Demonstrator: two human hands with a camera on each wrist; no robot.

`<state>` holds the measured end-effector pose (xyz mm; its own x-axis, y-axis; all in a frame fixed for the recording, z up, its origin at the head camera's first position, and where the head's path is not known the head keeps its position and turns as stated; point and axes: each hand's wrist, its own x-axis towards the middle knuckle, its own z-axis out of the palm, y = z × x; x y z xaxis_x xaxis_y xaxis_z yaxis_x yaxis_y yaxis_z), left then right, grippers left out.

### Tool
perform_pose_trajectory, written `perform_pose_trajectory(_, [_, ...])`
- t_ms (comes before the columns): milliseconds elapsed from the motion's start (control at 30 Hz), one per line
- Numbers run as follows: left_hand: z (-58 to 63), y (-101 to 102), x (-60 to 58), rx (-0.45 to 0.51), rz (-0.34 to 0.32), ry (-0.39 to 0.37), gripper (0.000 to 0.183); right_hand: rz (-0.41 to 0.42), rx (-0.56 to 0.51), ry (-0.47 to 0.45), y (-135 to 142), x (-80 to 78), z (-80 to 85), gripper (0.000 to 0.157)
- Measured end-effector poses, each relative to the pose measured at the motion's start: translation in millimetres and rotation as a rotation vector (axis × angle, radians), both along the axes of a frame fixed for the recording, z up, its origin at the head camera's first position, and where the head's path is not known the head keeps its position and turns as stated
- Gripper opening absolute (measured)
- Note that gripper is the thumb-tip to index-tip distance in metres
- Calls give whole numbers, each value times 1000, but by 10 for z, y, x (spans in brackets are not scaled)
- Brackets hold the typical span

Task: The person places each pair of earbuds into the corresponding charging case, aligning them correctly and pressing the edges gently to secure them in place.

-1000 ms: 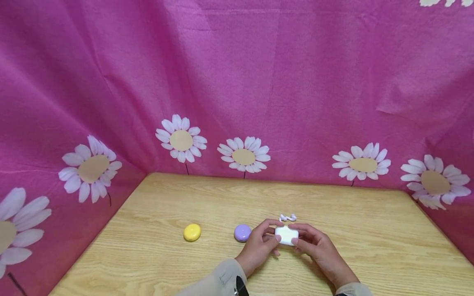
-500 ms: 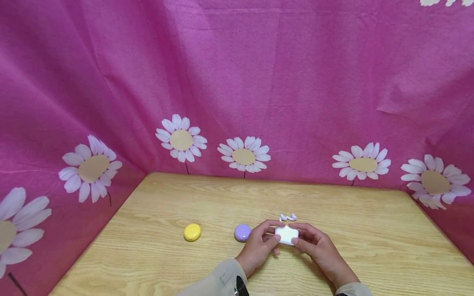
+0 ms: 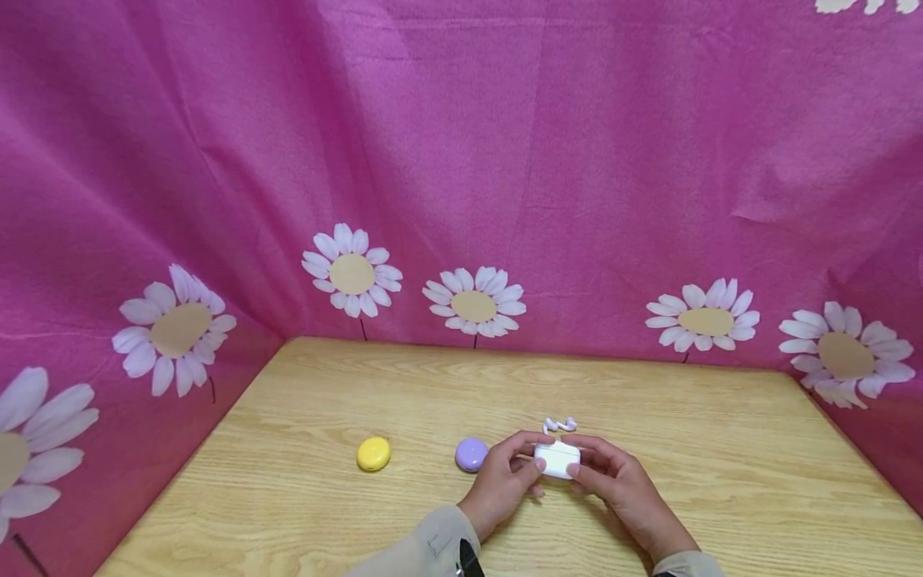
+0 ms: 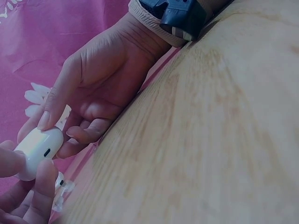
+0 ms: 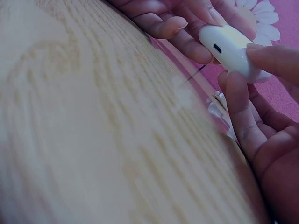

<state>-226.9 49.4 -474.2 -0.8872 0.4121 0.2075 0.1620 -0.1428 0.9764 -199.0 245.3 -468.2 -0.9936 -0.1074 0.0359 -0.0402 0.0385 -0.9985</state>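
A white earbud case [image 3: 558,461] is held between both hands above the wooden table. My left hand [image 3: 507,477] pinches its left end with thumb and fingers, and my right hand [image 3: 623,485] pinches the right end. In the head view a seam runs across the case, and its lid looks closed. A dark port slot shows on the underside of the case [image 4: 41,148] in the left wrist view. Just beyond the fingertips, two white earbuds [image 3: 560,425] lie on the table.
Left of my left hand sits a round purple case [image 3: 472,454], close to the knuckles. Farther left lies a similar round yellow case [image 3: 373,453]. The wooden table [image 3: 303,513] meets a pink curtain [image 3: 577,176] with daisies at its back and sides.
The white case has tilted slightly in my fingers, so the lid seam now shows. Both hands keep their places, and the other things have not moved.
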Motion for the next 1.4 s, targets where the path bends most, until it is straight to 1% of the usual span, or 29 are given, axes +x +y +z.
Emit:
perform_pose_trajectory(167, [9,1,-1,1,-5,-16,33,-4,-5,-10,-6,4,15,50])
perform_pose_trajectory(267, [14,-1,4,-3,4,-26,33,1,-6,-13,-7,5,16,51])
perform_pose_trajectory(433, [10,-4,10,-3,13,-36,34,34,5,18,3,6,1,51])
perform_pose_trajectory(567, [6,3,5,-2,12,-42,35,66,20,48,17,7,-7,46])
perform_pose_trajectory(733, [8,8,4,-7,12,-56,36,79,41,56,28,2,-13,43])
perform_pose_trajectory(867, [13,0,13,-18,13,-45,36,80,44,51,25,-1,-10,46])
perform_pose_trajectory(1033, [11,-10,17,-35,5,-3,34,72,35,47,17,5,-5,46])
perform_pose_trajectory(1167, [-10,-11,8,-27,-4,23,31,70,30,45,11,2,-1,46])
perform_pose_trajectory(1400, [-17,-4,-4,-17,-9,12,33,69,33,40,12,1,4,47])
